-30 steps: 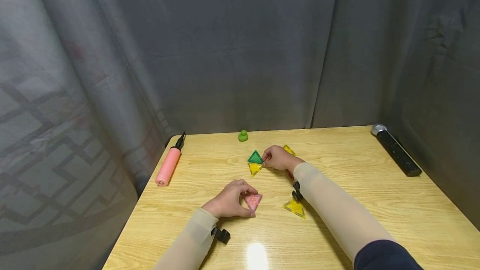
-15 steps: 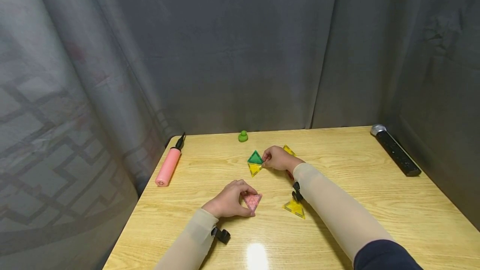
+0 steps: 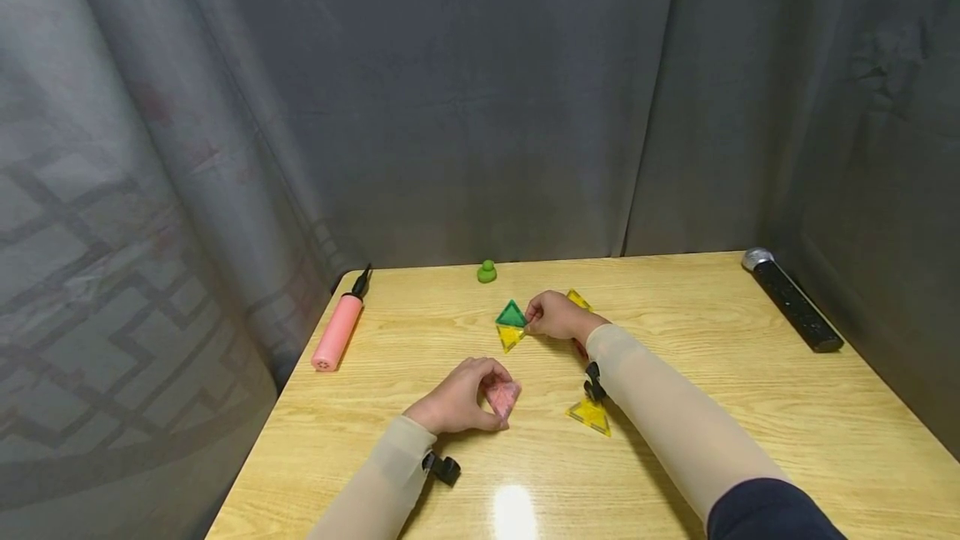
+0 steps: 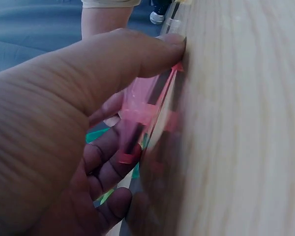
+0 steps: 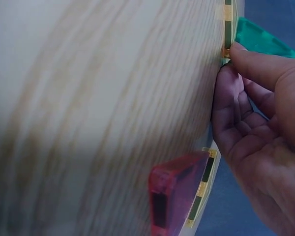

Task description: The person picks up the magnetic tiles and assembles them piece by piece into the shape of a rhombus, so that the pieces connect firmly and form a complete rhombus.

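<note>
A translucent pink triangular magnetic tile (image 3: 503,399) is held between the thumb and fingers of my left hand (image 3: 459,397). In the left wrist view the pink tile (image 4: 137,105) leans up off the tabletop, with the thumb at its lower edge. Farther back, my right hand (image 3: 560,317) pinches the corner of a yellow triangular tile (image 3: 510,338) that lies on the table. Bordering that yellow tile is a green triangular tile (image 3: 512,314); the right wrist view has the green tile (image 5: 263,40) raised at an angle from the tabletop.
Another yellow tile (image 3: 591,417) lies under the right forearm. Beyond the right wrist are a yellow tile (image 3: 579,299) and a red tile (image 5: 174,191), partly hidden. A pink hand pump (image 3: 337,333), a green duck-like figure (image 3: 487,272) and a black microphone (image 3: 795,302) sit around the table.
The pink tile has tilted up in my left hand and shifted slightly left, its face turning. My right hand and the green and yellow tiles have stayed in place.
</note>
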Demonstrator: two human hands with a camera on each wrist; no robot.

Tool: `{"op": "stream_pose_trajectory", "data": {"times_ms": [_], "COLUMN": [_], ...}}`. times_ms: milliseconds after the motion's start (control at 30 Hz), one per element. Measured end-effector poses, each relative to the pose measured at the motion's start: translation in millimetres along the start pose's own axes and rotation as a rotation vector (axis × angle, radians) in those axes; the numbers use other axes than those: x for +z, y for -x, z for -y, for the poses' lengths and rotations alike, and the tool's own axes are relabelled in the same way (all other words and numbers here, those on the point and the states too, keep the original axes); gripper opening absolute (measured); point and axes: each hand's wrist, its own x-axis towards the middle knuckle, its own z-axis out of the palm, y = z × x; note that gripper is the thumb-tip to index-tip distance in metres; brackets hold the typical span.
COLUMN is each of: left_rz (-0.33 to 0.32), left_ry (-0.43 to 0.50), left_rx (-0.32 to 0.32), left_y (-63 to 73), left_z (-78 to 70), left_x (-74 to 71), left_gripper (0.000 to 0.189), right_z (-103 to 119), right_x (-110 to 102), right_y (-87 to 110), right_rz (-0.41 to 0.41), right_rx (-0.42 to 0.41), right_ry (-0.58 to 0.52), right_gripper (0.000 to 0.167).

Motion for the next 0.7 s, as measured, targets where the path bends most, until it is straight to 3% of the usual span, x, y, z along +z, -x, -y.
{"op": "stream_pose_trajectory", "data": {"times_ms": [367, 700], "left_rz": [0.028, -0.039], "left_ry": [0.209, 0.24], "left_rx": [-0.048, -0.055], "left_y": [1.3, -1.8], "left_z": [1.9, 9.2], "left_x": [-1.2, -1.0], "left_gripper": [0.059, 0.06], "right_z": [0.4, 0.3], "right_x": [0.6, 1.2], "right_y": [-1.1, -1.7], "right_rz": [0.003, 0.006], "right_rx": [0.021, 0.026], "right_ry": [0.006, 0.021], "right_gripper": [0.01, 0.009]}}
